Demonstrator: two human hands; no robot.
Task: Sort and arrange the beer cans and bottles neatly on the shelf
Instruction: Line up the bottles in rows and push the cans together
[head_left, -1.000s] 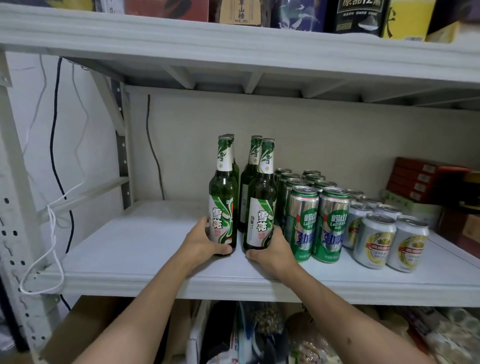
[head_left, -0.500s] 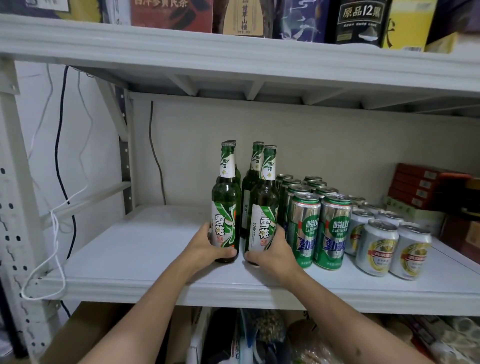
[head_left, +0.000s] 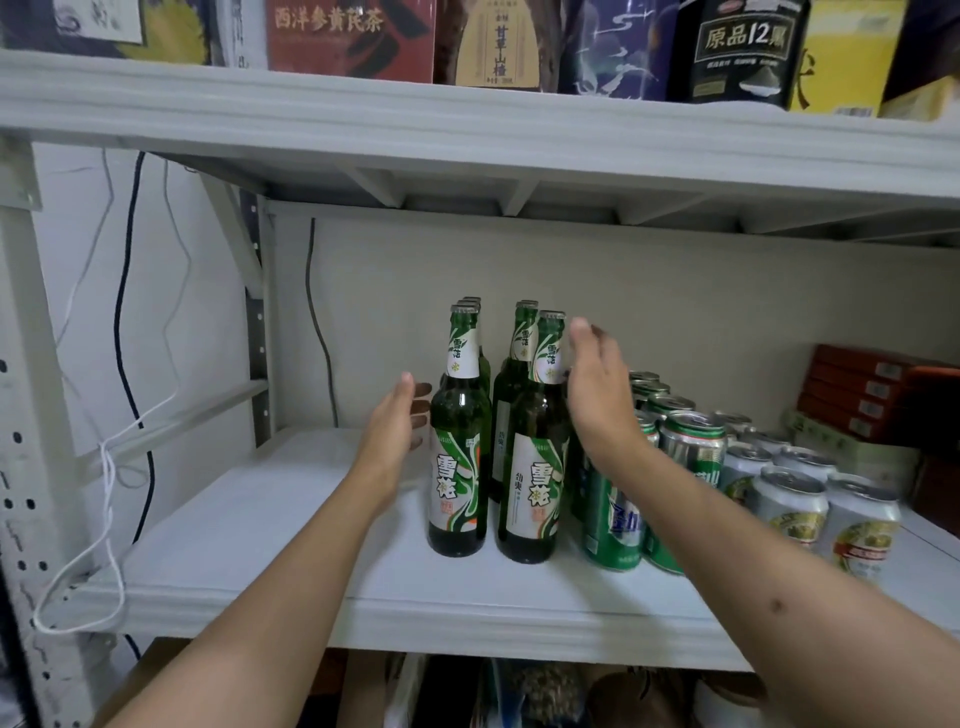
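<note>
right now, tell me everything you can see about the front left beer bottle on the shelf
The front left beer bottle is dark green glass, upright on the white shelf near its front edge. It has a green crown cap, a white and green neck label, and a white body label with green swirls, an orange streak and Chinese characters. More bottles line up behind it, and a matching bottle stands just to its right with a narrow gap between. The open left hand is beside it; contact is unclear.
</note>
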